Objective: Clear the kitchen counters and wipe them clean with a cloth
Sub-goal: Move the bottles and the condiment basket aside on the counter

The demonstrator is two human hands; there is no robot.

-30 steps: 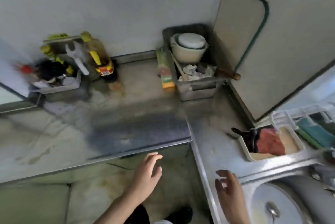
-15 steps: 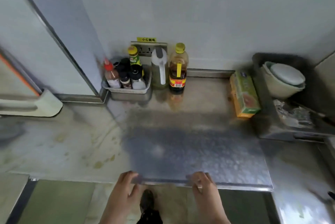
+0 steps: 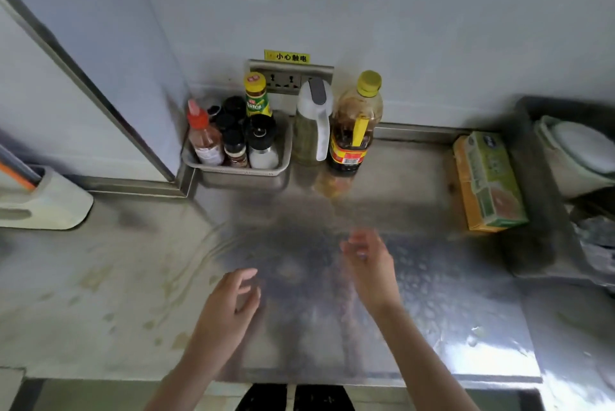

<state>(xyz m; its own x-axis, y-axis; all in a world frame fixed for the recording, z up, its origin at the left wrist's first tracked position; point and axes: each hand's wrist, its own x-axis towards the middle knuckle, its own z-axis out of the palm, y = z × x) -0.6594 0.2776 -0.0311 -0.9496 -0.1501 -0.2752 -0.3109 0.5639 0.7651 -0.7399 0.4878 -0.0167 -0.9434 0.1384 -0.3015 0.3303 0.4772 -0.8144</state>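
A steel counter [image 3: 432, 317] runs along the wall, stained with yellowish spots on its left part. My left hand [image 3: 229, 307] hovers over the counter's middle, fingers apart and holding nothing. My right hand [image 3: 369, 261] reaches further forward, also open and empty, below a dark sauce bottle [image 3: 354, 131] with a yellow cap. A clear oil jug [image 3: 312, 124] with a white handle stands to the left of that bottle. A small steel tray [image 3: 233, 169] holds several condiment bottles by the wall corner. No cloth is in view.
A green and orange box [image 3: 487, 181] lies at the right. Beyond it a dark bin [image 3: 539, 211] holds a pale bowl [image 3: 579, 158]. A white holder [image 3: 50, 201] sits at the far left. A wall socket [image 3: 286, 81] is behind the bottles.
The view swung from the sink corner to this counter stretch. Both hands rose from the counter's front edge and moved forward over it, the right one furthest.
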